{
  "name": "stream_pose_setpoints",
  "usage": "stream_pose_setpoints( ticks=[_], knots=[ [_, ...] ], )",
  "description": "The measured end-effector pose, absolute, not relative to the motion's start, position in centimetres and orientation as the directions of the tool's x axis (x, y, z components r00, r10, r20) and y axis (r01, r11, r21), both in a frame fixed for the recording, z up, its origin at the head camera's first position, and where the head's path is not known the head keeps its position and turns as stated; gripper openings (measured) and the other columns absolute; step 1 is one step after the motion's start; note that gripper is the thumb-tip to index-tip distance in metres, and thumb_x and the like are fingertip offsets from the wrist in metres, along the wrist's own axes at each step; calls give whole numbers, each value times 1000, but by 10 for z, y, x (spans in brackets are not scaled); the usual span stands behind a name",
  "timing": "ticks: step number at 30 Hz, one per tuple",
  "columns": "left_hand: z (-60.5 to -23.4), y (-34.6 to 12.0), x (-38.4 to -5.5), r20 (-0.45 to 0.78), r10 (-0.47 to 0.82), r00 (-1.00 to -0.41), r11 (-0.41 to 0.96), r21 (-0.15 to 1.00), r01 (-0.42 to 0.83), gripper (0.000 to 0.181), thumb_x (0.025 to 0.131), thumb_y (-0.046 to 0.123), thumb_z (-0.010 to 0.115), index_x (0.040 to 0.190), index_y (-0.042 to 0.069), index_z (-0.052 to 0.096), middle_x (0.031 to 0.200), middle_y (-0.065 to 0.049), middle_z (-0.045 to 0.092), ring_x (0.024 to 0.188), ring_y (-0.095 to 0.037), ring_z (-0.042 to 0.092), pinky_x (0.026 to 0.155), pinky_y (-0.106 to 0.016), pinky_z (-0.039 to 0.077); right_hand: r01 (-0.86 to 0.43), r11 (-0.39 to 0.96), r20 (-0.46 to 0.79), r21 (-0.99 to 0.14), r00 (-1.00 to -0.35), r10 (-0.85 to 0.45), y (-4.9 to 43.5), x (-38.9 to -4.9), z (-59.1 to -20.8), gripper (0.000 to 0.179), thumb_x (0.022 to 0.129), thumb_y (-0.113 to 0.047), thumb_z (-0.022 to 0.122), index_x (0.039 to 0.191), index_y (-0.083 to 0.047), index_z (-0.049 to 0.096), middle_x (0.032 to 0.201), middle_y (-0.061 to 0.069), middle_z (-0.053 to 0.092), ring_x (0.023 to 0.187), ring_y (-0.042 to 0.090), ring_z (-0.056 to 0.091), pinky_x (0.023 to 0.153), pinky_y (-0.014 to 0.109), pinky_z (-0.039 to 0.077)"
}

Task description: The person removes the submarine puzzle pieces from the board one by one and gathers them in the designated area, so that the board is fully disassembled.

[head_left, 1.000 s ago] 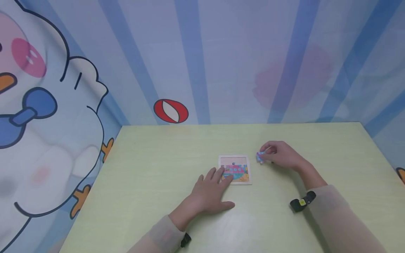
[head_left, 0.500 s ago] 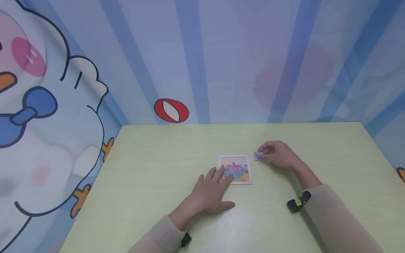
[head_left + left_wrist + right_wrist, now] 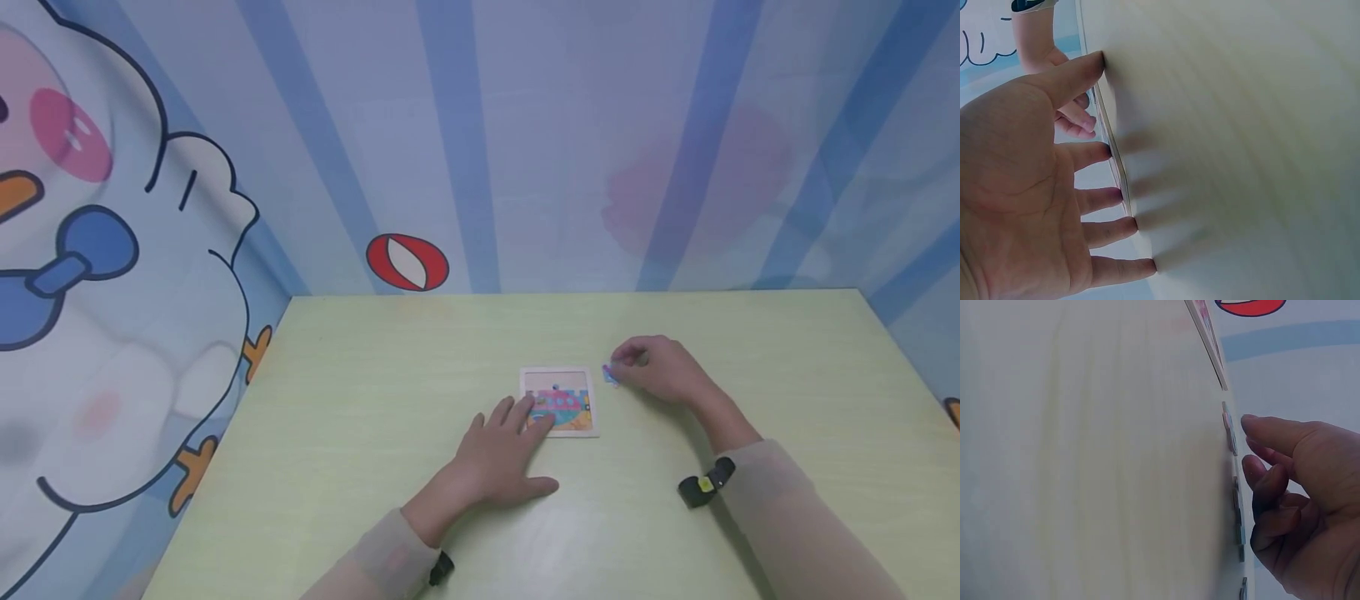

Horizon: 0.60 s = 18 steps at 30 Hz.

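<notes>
In the head view a square picture puzzle [image 3: 555,379] with a white frame lies on the table, showing a pink and blue submarine. My left hand [image 3: 491,462] spreads its fingers, some fingertips resting on the puzzle's lower left part and covering it. To the puzzle's right lies a small blue and purple puzzle piece [image 3: 609,374], seen edge-on as a thin puzzle piece [image 3: 1230,428] in the right wrist view. My right hand [image 3: 660,367] hovers at this piece, thumb and fingers loosely bent, with a small gap between fingertips and piece.
Several more flat pieces [image 3: 1239,506] lie on the table below my right hand, hidden from the head view. The pale table [image 3: 375,367] meets a striped blue cloth backdrop [image 3: 525,167]. Each wrist wears a black camera [image 3: 697,490].
The right hand has moved slightly left with the small puzzle piece, which now lies closer to the frame and flatter on the table. The left hand stays in place.
</notes>
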State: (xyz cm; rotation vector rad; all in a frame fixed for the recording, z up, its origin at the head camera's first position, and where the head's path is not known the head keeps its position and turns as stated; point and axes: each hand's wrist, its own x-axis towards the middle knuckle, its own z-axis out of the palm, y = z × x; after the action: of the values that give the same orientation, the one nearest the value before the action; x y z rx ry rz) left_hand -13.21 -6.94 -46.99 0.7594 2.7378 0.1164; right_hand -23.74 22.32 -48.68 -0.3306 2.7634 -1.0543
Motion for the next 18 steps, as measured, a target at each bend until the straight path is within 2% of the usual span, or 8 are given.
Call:
stream_pose_setpoints(
  ticks=[5, 11, 18],
  knots=[
    [-469, -70, -132, -255, 517, -817, 856, 160, 492, 88, 93, 67, 62, 165, 27, 31, 172, -8, 20, 155, -37, 22, 115, -65, 31, -167, 714, -69, -680, -955, -288, 219, -232, -485, 23, 97, -32, 75, 111, -14, 76, 96, 1, 68, 87, 22, 59, 77, 39, 46],
    [-471, -67, -133, -230, 523, -821, 852, 119, 510, 89, 92, 69, 62, 164, 27, 33, 171, -9, 21, 155, -37, 21, 115, -69, 27, -232, 686, -91, -690, -912, -401, 209, -225, -487, 23, 94, -28, 78, 114, -15, 75, 90, -2, 64, 84, 19, 57, 77, 38, 47],
    [-469, -61, -135, -215, 590, -779, 807, 117, 579, 87, 92, 70, 61, 164, 28, 35, 172, -8, 20, 157, -34, 16, 116, -69, 26, -259, 680, -120, -686, -881, -458, 197, -218, -486, 29, 92, -28, 80, 117, -16, 73, 85, -2, 61, 78, 19, 56, 74, 38, 47]
  ],
)
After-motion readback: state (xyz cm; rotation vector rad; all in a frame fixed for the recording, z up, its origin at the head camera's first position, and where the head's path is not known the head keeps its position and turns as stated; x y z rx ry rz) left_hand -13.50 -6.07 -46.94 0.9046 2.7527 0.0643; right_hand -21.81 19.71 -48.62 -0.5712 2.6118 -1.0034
